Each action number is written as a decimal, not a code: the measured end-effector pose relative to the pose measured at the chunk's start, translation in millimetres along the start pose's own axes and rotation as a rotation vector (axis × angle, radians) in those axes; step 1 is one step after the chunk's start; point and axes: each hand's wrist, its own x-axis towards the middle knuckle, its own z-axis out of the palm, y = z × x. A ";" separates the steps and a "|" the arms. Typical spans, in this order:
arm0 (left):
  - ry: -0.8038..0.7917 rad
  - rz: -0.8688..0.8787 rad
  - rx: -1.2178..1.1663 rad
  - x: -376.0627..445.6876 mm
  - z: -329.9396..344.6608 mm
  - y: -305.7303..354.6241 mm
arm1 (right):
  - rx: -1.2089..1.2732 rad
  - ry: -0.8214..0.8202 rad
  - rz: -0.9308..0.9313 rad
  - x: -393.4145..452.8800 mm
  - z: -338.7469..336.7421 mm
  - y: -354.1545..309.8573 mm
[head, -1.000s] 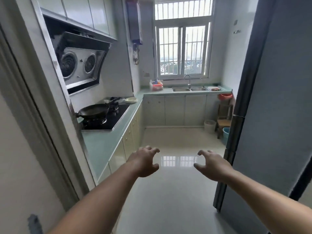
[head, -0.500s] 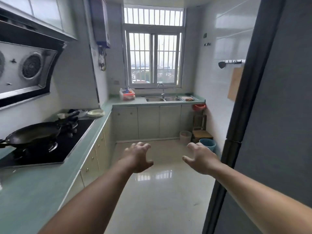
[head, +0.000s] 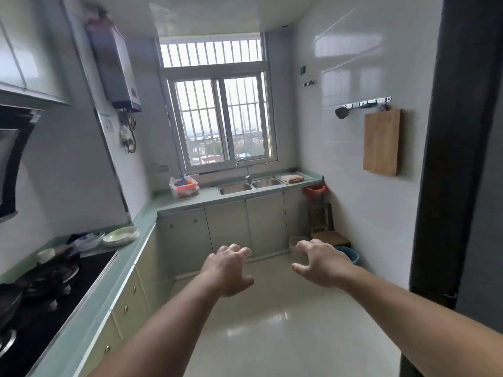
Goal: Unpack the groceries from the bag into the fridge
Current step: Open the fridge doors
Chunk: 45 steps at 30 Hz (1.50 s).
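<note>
A clear plastic grocery bag (head: 184, 187) with red and blue items inside stands on the far green counter, left of the sink. The grey fridge (head: 481, 186) fills the right edge of the view, its dark side edge closest to me. My left hand (head: 230, 270) and my right hand (head: 321, 263) are stretched out in front of me over the floor, fingers loosely curled, holding nothing. Both are far from the bag.
The green counter (head: 114, 292) runs along the left with a black stove (head: 46, 300), a pan and stacked plates (head: 121, 235). A double sink (head: 250, 185) sits under the window. A wooden stool (head: 328, 232), blue bucket (head: 349, 254) and small bin stand at the far right. A cutting board (head: 381, 142) hangs on the wall.
I have moved forward into the kitchen and the view has tilted upward. The stove has slid to the left edge, the far counter is closer. Both hands stay outstretched and empty.
</note>
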 end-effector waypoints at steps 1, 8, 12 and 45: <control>-0.001 0.002 -0.003 27.6 1.7 0.8 | 0.016 -0.002 0.009 25.0 0.3 10.1; -0.023 0.096 -0.054 197.2 16.5 25.5 | 0.046 -0.016 0.148 158.2 -0.5 87.8; -0.013 0.168 -0.068 290.6 20.6 54.1 | -0.032 0.015 0.249 215.0 -6.9 126.3; -0.706 1.220 -0.922 689.8 41.6 499.9 | -1.395 -0.479 1.049 433.6 -226.1 438.9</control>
